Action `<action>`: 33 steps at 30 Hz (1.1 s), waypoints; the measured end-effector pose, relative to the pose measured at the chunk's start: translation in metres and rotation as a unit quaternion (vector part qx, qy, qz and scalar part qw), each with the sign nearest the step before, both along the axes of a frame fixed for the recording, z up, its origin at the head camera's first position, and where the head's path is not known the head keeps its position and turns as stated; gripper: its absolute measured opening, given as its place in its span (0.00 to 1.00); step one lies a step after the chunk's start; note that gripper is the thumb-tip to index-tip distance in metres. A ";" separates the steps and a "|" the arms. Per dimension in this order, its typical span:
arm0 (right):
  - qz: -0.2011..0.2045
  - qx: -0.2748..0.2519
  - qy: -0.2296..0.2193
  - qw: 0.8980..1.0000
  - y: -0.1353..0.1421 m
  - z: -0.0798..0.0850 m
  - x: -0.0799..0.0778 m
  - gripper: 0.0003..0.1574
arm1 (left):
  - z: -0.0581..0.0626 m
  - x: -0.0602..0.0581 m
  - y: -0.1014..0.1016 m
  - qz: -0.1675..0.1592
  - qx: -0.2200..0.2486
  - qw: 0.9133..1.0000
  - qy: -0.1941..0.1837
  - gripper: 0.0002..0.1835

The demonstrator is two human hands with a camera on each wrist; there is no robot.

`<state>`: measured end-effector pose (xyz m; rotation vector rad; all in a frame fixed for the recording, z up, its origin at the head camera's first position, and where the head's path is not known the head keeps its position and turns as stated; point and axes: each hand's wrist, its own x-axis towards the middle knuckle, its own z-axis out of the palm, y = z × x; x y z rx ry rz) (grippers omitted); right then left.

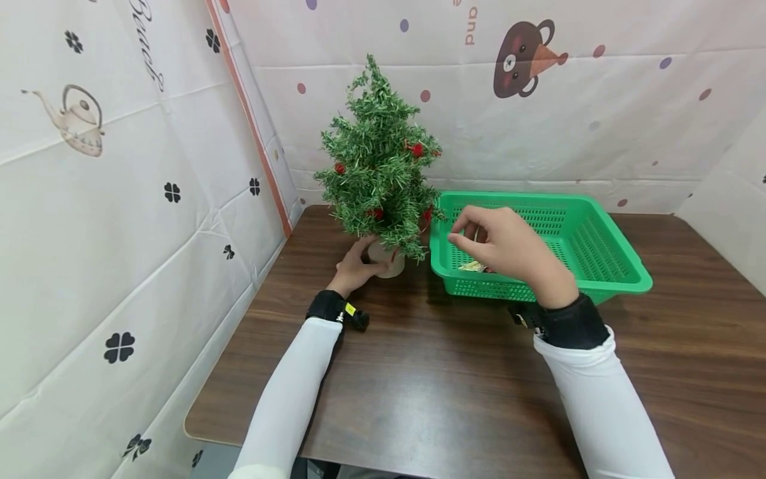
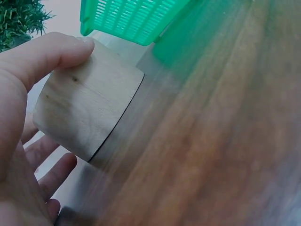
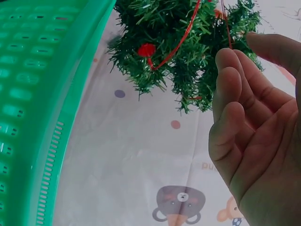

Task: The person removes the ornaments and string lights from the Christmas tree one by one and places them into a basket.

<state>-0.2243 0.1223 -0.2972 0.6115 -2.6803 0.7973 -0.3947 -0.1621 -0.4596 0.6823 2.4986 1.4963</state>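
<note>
Head view first: I've got the artificial Christmas tree (image 1: 380,153) upright on the bench (image 1: 431,386), just left of the green plastic basket (image 1: 640,281). The left hand (image 1: 354,267) grips the tree's base (image 1: 391,267); the right hand (image 1: 509,243) hovers over the basket. Sideways lettering (image 1: 471,26) on the cloth reads "and". Left wrist: there's the thumb, on pale wood. Right wrist: fingers curved, narrow gap to the thumb, nothing visibly held, red cord (image 3: 188,29) nearby.
</note>
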 end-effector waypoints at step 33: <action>0.042 0.069 -0.064 0.995 -0.038 -0.027 -0.020 0.08 | 0.002 0.000 0.000 -0.003 0.018 1.000 -0.023 0.39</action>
